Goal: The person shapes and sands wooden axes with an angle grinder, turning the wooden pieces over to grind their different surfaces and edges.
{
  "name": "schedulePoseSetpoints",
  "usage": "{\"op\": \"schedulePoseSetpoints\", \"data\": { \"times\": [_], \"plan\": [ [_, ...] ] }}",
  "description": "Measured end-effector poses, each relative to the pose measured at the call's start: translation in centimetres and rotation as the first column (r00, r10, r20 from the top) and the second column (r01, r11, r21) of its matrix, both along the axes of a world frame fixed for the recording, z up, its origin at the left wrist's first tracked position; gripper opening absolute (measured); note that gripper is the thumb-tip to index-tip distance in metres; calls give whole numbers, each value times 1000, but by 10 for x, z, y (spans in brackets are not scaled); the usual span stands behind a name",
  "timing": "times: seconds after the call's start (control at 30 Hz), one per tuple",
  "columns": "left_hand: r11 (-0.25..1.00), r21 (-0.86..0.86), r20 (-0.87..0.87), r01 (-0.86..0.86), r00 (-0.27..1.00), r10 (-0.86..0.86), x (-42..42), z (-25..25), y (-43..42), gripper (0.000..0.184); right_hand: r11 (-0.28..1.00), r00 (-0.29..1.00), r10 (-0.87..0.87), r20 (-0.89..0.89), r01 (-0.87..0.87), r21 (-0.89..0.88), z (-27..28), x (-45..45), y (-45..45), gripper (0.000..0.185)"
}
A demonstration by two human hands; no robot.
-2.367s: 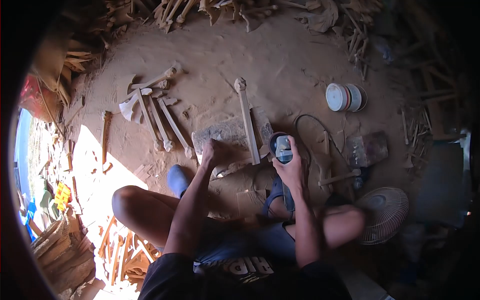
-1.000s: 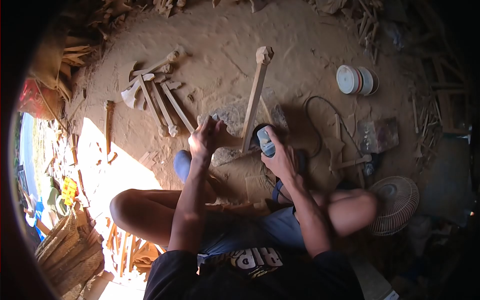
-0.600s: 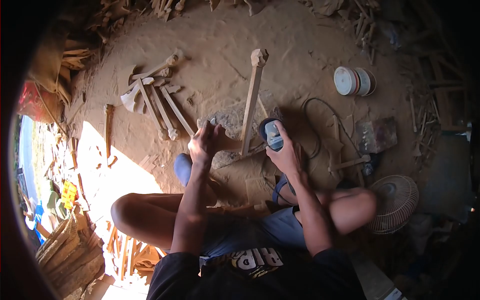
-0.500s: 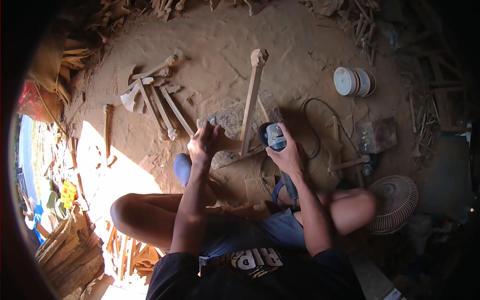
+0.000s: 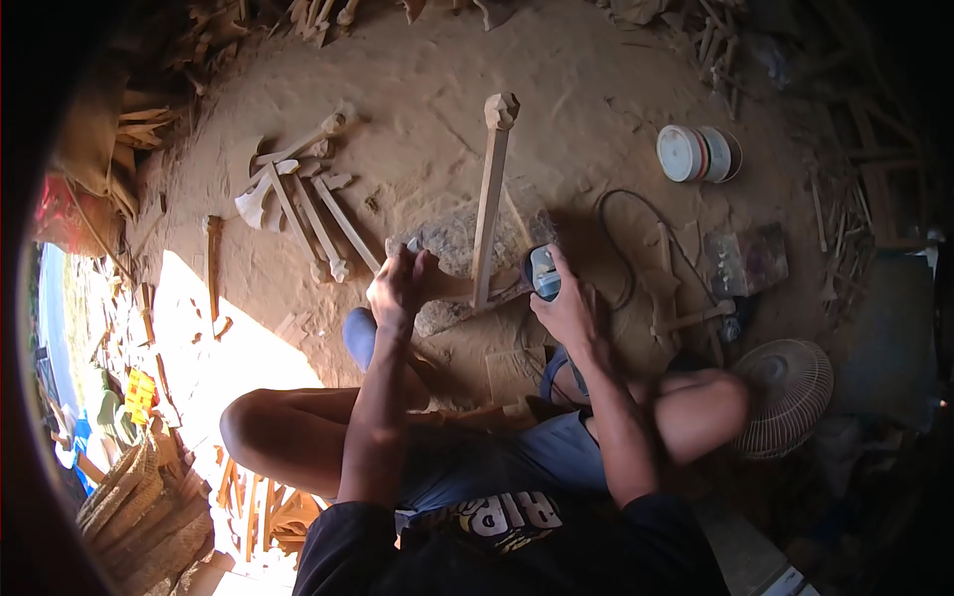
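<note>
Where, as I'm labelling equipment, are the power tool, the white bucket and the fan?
Power tool [image 5: 546, 272], head view: its housing.
White bucket [image 5: 708, 154], head view: its side.
Fan [image 5: 783, 399], head view: its wire guard.

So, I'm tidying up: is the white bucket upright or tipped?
Tipped, it seems: the white bucket lies sideways, its round end facing picture left, body extending right.

Woodworking workshop: power grinder, carved wooden pieces, dusty floor.
</note>
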State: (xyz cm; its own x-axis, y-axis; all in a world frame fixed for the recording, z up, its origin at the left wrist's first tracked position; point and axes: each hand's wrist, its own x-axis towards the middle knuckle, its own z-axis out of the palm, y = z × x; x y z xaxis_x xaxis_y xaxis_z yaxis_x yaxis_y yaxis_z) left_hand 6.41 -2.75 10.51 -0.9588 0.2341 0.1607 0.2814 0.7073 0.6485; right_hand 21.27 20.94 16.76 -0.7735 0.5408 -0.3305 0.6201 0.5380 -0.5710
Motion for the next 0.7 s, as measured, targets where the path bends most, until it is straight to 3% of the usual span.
{"op": "schedulePoseSetpoints", "data": {
  "times": [0.13, 0.27, 0.3, 0.33, 0.4, 0.47, 0.5, 0.6, 0.63, 0.7],
  "plan": [
    [999, 45, -50, -28, 998, 31, -7, -19, -4, 32, 997, 999, 6, -39, -3, 75, 16, 3, 3, 82],
    [1000, 20, 116, 24, 993, -26, -18, -26, -6, 35, 996, 947, -2, -322, 31, 85, 25, 8, 6, 82],
    [983, -147, -24, 109, 993, -114, -28, -63, -15, 44, 997, 940, -18, -341, 43, 67, 32, 8, 6, 82],
    [914, -405, -159, 20, 983, -92, -13, -50, -2, 57, 998, 933, -32, -358, 52, 48, 36, 8, 6, 82],
    [863, -484, -176, 147, 949, -260, 1, -53, 8, 55, 998, 913, -32, -406, 54, 45, 42, 10, 6, 81],
    [733, -247, 21, 633, 760, -650, 3, -53, 9, 65, 997, 900, -36, -434, 60, 41, 47, 12, 6, 80],
    [730, -229, 50, 644, 756, -652, 12, -60, 15, 71, 997, 897, -43, -440, 66, 37, 49, 13, 4, 79],
    [616, -508, 169, 602, 771, -615, 17, -71, 32, 66, 998, 905, -26, -425, 49, 45, 52, 18, -1, 78],
    [658, -520, 56, 545, 790, -611, 25, -69, 33, 47, 998, 912, -14, -410, 39, 52, 53, 22, -2, 78],
    [724, -407, 97, 557, 815, -572, 26, -70, 38, 44, 997, 895, 45, -445, -13, 75, 45, 29, -4, 78]
  ]
}}
